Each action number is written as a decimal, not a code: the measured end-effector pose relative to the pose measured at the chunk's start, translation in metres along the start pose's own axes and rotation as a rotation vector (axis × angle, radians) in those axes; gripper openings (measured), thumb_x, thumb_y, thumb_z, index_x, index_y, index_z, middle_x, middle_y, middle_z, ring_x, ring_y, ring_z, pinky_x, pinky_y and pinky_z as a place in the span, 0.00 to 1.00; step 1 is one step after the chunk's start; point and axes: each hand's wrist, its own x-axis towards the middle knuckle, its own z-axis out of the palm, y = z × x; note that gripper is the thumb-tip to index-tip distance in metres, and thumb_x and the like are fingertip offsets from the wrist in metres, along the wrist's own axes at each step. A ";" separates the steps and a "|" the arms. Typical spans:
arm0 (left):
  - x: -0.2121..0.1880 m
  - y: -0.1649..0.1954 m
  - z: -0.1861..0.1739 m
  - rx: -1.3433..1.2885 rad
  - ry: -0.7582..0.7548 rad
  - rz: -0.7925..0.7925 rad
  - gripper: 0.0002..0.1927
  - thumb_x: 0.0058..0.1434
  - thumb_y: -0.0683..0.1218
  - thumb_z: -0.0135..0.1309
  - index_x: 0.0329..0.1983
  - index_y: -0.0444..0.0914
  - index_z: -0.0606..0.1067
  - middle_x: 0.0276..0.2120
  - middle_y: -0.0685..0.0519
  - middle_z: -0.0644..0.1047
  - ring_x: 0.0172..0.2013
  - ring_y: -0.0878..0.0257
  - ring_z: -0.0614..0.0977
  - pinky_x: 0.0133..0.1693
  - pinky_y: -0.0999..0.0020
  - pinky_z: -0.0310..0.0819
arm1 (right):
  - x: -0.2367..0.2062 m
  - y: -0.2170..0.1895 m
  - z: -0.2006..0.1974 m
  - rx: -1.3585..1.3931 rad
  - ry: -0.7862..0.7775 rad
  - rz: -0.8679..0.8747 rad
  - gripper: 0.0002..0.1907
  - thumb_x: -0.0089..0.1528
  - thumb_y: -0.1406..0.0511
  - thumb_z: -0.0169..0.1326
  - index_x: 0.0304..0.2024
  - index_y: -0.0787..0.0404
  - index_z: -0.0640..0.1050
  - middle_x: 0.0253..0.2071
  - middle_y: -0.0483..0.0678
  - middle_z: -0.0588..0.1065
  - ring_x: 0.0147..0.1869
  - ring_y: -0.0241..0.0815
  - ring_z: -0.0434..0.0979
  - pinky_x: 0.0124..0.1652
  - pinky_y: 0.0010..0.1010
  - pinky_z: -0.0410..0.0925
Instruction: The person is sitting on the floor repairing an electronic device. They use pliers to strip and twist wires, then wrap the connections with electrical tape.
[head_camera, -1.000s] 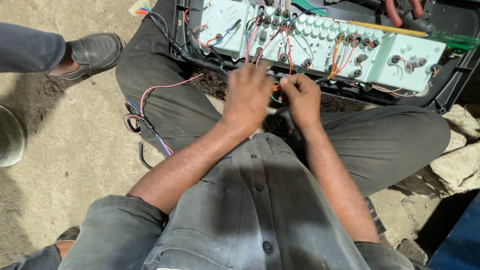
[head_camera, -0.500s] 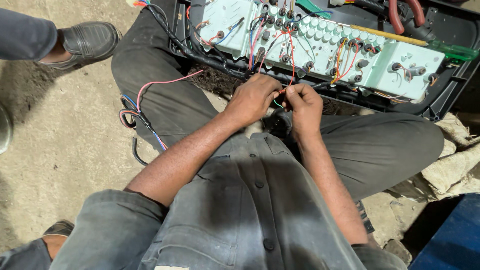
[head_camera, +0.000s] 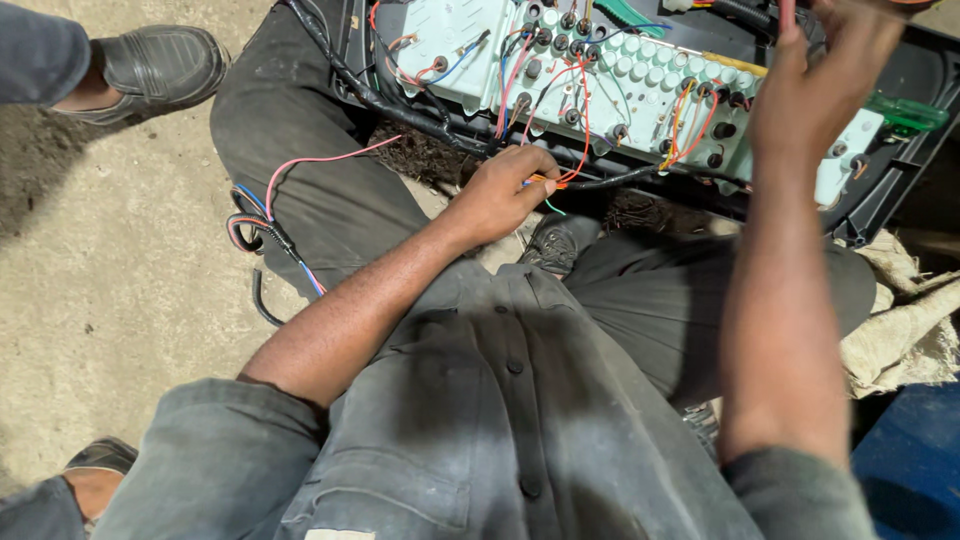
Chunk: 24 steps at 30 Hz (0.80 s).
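A pale green instrument panel back (head_camera: 640, 90) with many round sockets and red, blue and orange wires rests across my knees in a black housing (head_camera: 880, 190). My left hand (head_camera: 500, 190) pinches thin orange and red wires (head_camera: 560, 178) just below the panel's lower edge. Raised near the top right of the view, my right hand (head_camera: 820, 80) hovers over the panel's right part, fingers curled; what it holds at the top edge is cut off. A green-handled tool (head_camera: 905, 112) lies at the panel's right end.
A loose bundle of red, blue and black wires (head_camera: 265, 235) hangs beside my left thigh onto the concrete floor. Another person's dark shoe (head_camera: 160, 70) stands at the top left. Rough stones (head_camera: 900, 320) and a blue object (head_camera: 915, 465) are at the right.
My right hand has left the wires near my left hand and risen up and right over the panel. My left hand stays on the wires. The camera view has shifted closer.
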 end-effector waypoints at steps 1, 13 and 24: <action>0.000 -0.001 0.000 0.000 0.005 -0.003 0.07 0.64 0.43 0.55 0.42 0.35 0.75 0.40 0.49 0.79 0.46 0.51 0.80 0.49 0.57 0.73 | 0.012 0.011 0.004 -0.083 -0.033 -0.071 0.16 0.62 0.77 0.51 0.54 0.74 0.72 0.58 0.68 0.61 0.60 0.62 0.64 0.56 0.43 0.70; -0.005 0.004 -0.002 0.022 -0.038 0.080 0.07 0.64 0.42 0.54 0.44 0.35 0.75 0.42 0.47 0.78 0.49 0.49 0.78 0.52 0.56 0.72 | 0.055 0.072 0.022 -0.438 -0.459 0.116 0.25 0.63 0.61 0.73 0.50 0.67 0.72 0.46 0.60 0.74 0.47 0.63 0.75 0.45 0.52 0.67; 0.006 0.014 -0.004 0.051 -0.120 -0.033 0.07 0.64 0.43 0.55 0.42 0.36 0.76 0.41 0.47 0.79 0.48 0.49 0.78 0.51 0.55 0.72 | 0.068 0.084 -0.014 -0.486 -0.523 0.401 0.15 0.66 0.59 0.55 0.38 0.67 0.78 0.35 0.57 0.77 0.39 0.51 0.78 0.40 0.46 0.70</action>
